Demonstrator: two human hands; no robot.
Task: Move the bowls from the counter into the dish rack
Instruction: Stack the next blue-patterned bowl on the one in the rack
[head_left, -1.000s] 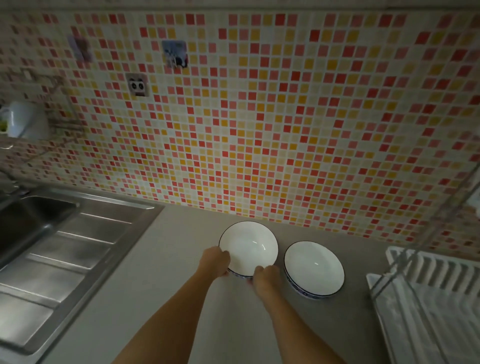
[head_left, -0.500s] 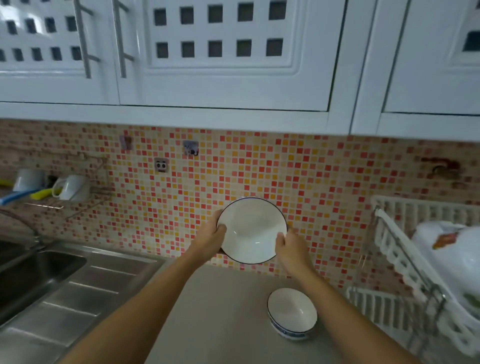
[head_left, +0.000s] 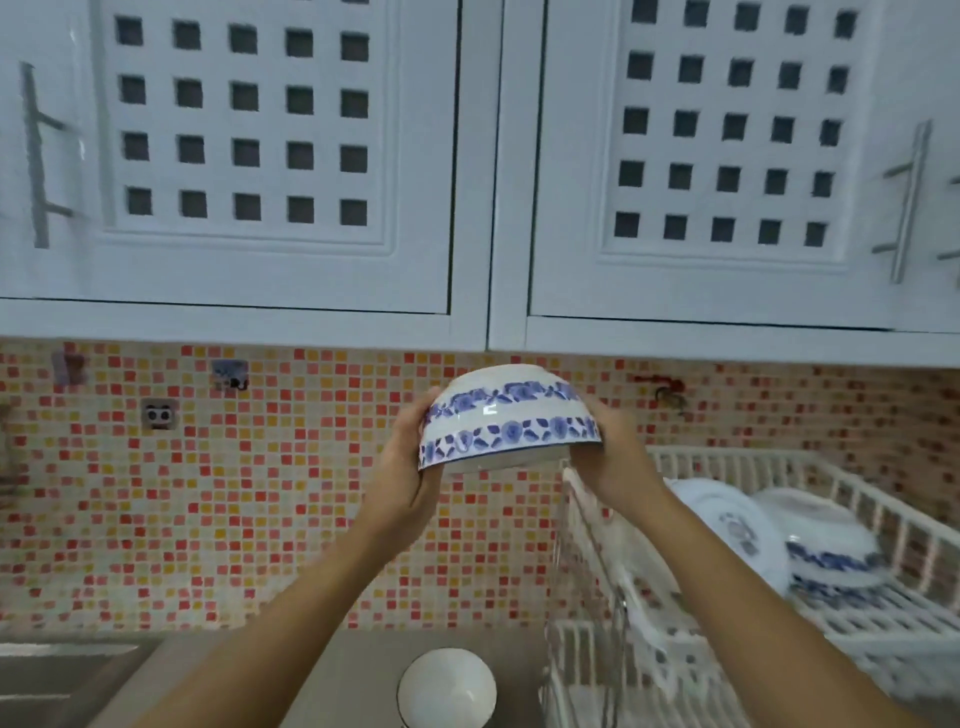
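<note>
I hold a white bowl with blue flower bands (head_left: 506, 418) upside down in the air, in front of the tiled wall. My left hand (head_left: 405, 467) grips its left side and my right hand (head_left: 610, 457) grips its right side. It hangs just left of the upper tier of the white dish rack (head_left: 883, 525). A second white bowl (head_left: 447, 688) stands upright on the grey counter (head_left: 343, 675) below. In the rack lie a plate (head_left: 727, 525) and an upturned blue-banded bowl (head_left: 826, 551).
White wall cabinets (head_left: 260, 156) with bar handles hang right above the held bowl. The steel sink (head_left: 47, 670) is at the lower left. Small hooks and stickers dot the mosaic wall (head_left: 208, 493).
Both hands lifted the bowl off the counter, raised it and turned it upside down while moving right toward the rack. The view tilted upward.
</note>
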